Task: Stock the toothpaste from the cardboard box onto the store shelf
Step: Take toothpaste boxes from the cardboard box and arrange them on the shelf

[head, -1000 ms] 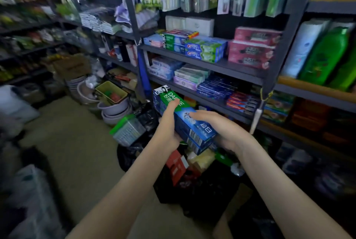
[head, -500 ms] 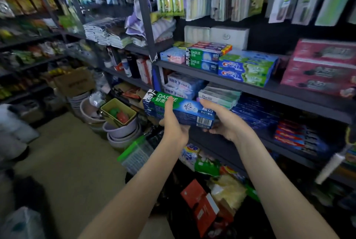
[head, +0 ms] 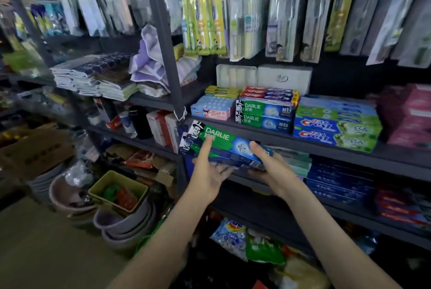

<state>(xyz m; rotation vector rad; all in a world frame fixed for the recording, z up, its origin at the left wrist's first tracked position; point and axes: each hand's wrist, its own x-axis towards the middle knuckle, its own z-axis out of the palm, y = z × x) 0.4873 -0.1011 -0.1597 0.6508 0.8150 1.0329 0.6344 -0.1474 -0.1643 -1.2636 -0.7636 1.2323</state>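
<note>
Dim, crowded shop aisle of dark metal shelving (head: 303, 146), with toothbrush packs (head: 203, 16) hung above, folded towels (head: 98, 76) to the left and stacked plastic basins (head: 126, 223) on the floor. Held just before the shelf's front edge near its left corner, below shelved Darlie boxes (head: 265, 116) and Crest boxes (head: 335, 130): a stack of Darlie toothpaste boxes (head: 224, 146), gripped by left hand (head: 210, 176) and right hand (head: 272, 167), thumbs on top, fingers curled underneath.
</note>
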